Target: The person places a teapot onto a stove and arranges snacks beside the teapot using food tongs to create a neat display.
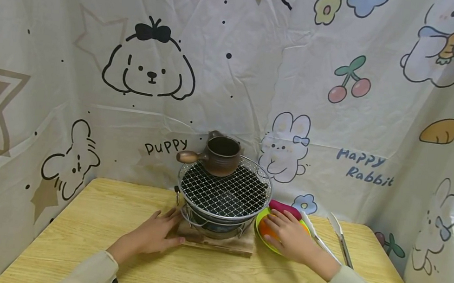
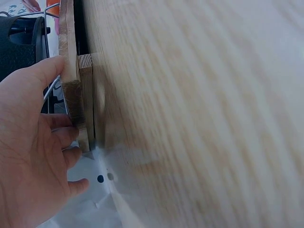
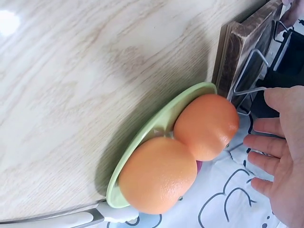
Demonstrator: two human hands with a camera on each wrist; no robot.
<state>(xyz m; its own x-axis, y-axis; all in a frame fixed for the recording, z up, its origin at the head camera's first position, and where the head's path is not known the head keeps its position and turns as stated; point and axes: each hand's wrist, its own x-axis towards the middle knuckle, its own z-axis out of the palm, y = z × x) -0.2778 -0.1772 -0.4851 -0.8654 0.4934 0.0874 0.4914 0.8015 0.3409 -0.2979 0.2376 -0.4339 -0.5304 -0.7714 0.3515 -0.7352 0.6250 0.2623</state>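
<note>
My left hand (image 1: 155, 233) rests at the left end of a wooden board (image 1: 223, 245). Its thumb touches the board's front corner, and the other fingers lie along the side. On the board stands a round tabletop stove with a wire grill mesh (image 1: 225, 195). A brown clay pot (image 1: 222, 159) with a wooden side handle sits toward the back of the mesh. My right hand (image 1: 289, 237) is over a green plate (image 3: 154, 124), fingers extended and gripping nothing. Two oranges lie on that plate, a larger orange (image 3: 159, 175) and a redder orange (image 3: 209, 126).
Behind the plate lies a dark pink object (image 1: 285, 209), partly hidden. Tongs (image 1: 342, 243) rest to the right, beside and below my right forearm. A printed cloth (image 1: 235, 68) hangs close behind the table (image 1: 119, 199) and along both sides.
</note>
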